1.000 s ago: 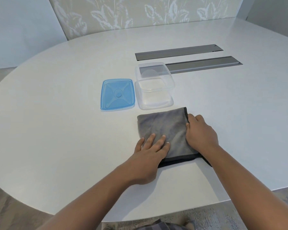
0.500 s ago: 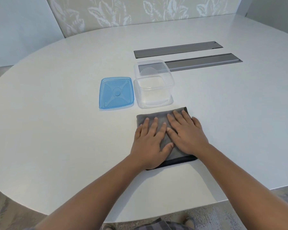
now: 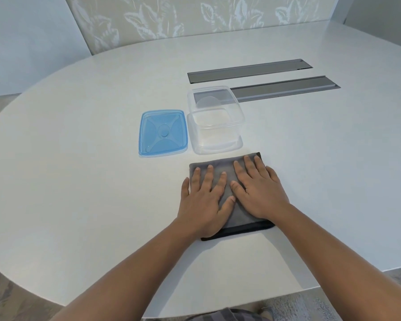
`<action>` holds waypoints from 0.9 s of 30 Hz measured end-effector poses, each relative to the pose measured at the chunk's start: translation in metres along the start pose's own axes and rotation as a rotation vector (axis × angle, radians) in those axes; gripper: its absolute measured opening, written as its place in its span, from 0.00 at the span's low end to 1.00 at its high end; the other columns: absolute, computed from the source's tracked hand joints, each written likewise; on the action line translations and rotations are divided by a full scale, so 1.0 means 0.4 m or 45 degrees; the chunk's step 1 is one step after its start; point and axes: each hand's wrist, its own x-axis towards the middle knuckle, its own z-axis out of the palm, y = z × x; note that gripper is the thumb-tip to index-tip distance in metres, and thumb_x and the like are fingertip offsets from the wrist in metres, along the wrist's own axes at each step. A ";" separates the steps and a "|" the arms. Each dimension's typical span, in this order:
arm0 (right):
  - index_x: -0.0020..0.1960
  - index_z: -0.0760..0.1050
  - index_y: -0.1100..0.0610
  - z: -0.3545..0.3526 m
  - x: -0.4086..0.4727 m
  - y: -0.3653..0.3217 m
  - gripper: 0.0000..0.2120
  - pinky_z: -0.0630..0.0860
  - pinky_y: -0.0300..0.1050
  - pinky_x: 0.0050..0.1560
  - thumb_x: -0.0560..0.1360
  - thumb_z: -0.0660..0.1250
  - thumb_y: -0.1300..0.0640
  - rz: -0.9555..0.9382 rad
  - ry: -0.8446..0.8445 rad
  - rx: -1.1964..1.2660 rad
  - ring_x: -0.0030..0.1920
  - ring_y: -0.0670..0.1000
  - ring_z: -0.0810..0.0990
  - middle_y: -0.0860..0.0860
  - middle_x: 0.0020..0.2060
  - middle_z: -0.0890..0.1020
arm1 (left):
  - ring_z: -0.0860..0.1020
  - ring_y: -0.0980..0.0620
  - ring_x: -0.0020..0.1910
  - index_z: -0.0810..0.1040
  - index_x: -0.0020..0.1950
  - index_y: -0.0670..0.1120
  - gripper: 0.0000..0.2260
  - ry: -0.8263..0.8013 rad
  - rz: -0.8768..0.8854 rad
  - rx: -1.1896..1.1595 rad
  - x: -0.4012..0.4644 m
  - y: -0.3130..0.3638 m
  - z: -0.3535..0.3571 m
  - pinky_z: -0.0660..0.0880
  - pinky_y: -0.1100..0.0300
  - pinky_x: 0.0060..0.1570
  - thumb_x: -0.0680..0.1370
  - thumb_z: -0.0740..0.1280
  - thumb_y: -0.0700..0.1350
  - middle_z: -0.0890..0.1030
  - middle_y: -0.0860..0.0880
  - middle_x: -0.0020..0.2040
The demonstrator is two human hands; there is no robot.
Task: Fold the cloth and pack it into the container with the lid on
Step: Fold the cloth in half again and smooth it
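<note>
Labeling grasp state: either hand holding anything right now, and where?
Nothing is held. Left hand and right hand lie flat on the folded grey cloth, fingers straight, pressing its top.

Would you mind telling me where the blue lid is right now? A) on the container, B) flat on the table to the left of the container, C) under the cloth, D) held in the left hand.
B: the lid lies flat on the table just left of the open container, while both hands press the cloth.
</note>
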 end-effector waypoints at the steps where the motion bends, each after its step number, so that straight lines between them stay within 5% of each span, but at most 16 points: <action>1: 0.83 0.45 0.46 0.001 0.003 -0.008 0.34 0.42 0.54 0.79 0.80 0.39 0.36 0.005 0.003 -0.002 0.82 0.54 0.40 0.51 0.84 0.46 | 0.37 0.43 0.83 0.41 0.83 0.60 0.34 -0.005 0.006 0.014 0.001 -0.009 -0.003 0.40 0.39 0.79 0.79 0.40 0.70 0.40 0.51 0.85; 21: 0.83 0.49 0.50 0.033 0.062 -0.206 0.35 0.43 0.58 0.79 0.80 0.43 0.37 -0.063 0.071 0.025 0.82 0.56 0.44 0.55 0.83 0.50 | 0.37 0.49 0.83 0.43 0.83 0.64 0.39 -0.030 -0.091 0.064 -0.052 -0.208 -0.066 0.41 0.40 0.80 0.74 0.46 0.77 0.40 0.56 0.85; 27: 0.83 0.49 0.51 0.035 0.066 -0.201 0.34 0.44 0.57 0.79 0.81 0.43 0.38 -0.087 0.075 0.025 0.82 0.57 0.44 0.55 0.83 0.50 | 0.49 0.44 0.83 0.67 0.74 0.51 0.28 0.134 -0.065 0.041 -0.020 -0.152 -0.102 0.45 0.43 0.80 0.80 0.43 0.59 0.57 0.48 0.84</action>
